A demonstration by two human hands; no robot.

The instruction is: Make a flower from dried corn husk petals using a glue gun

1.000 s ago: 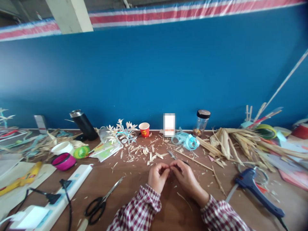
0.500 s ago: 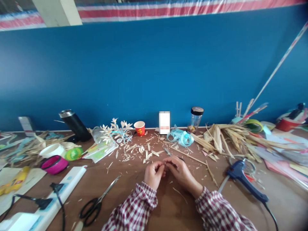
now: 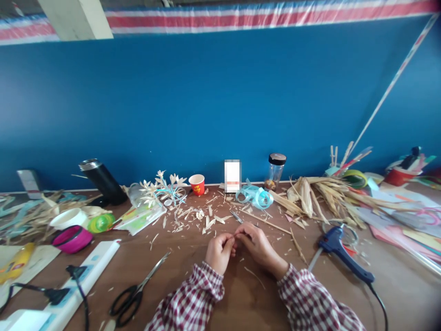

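My left hand (image 3: 220,253) and my right hand (image 3: 258,248) meet fingertip to fingertip over the middle of the brown table (image 3: 193,271). Both are closed in a pinch, and whatever sits between the fingers is too small and hidden to name. Just beyond them lie pale husk scraps (image 3: 208,223) and a thin metal tip (image 3: 236,217), partly covered by my right hand. Black-handled scissors (image 3: 136,294) rest on the table to the left of my left arm. Right of my right hand is a blue glue gun (image 3: 344,253) with its cord.
Along the back stand a black flask (image 3: 103,181), a bunch of husk flowers (image 3: 161,188), a red paper cup (image 3: 196,185), light blue ribbon (image 3: 257,196) and a lidded jar (image 3: 275,171). Dry corn husks (image 3: 310,197) lie right. A white power strip (image 3: 84,280) is at left.
The whole view has shifted slightly, so things on the table appear a little further left. My hands keep nearly the same pinched pose, fingertips together.
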